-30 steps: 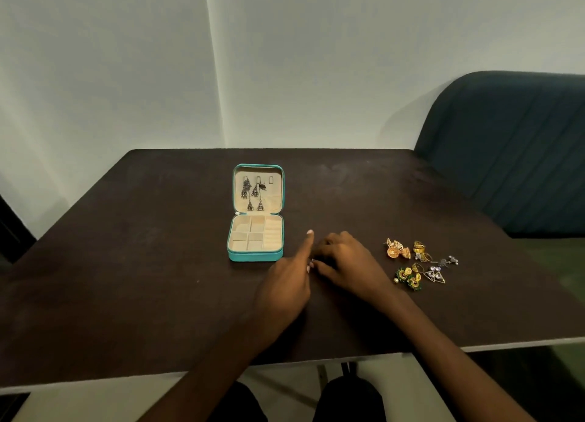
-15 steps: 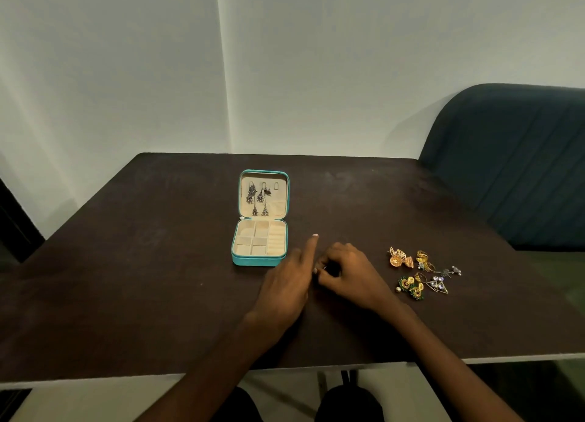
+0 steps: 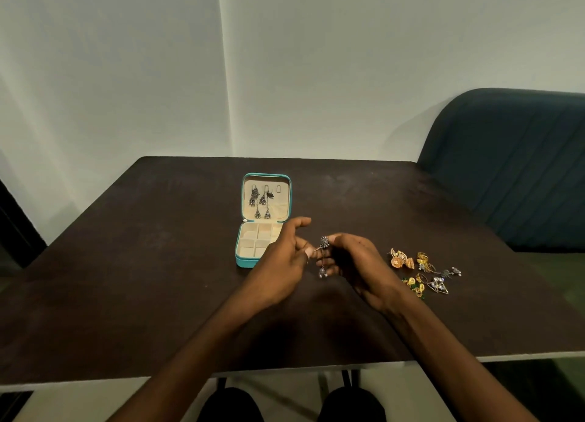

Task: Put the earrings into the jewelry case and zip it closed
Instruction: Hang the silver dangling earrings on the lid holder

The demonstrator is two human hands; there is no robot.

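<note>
A teal jewelry case [image 3: 243,261] lies open on the dark table, lid propped up, with dark silver earrings [image 3: 262,201] hanging inside the lid. Its cream compartments look empty. Just right of the case, above the table, my right hand [image 3: 354,265] pinches a silver dangling earring [image 3: 323,255] at its top. My left hand [image 3: 281,263] touches the same earring's hook with thumb and fingertips, index finger stretched out over the case's corner. A loose pile of gold, green and silver earrings [image 3: 422,271] lies on the table to the right of my right hand.
The dark table [image 3: 126,279] has a pale front edge close to my body. A dark teal upholstered seat [image 3: 512,168] stands at the back right. White walls rise behind the table. My knees show below the table edge.
Both hands rose off the table. My right hand now holds up a silver dangling earring, and my left hand's fingers have come onto it. The camera tilted slightly.
</note>
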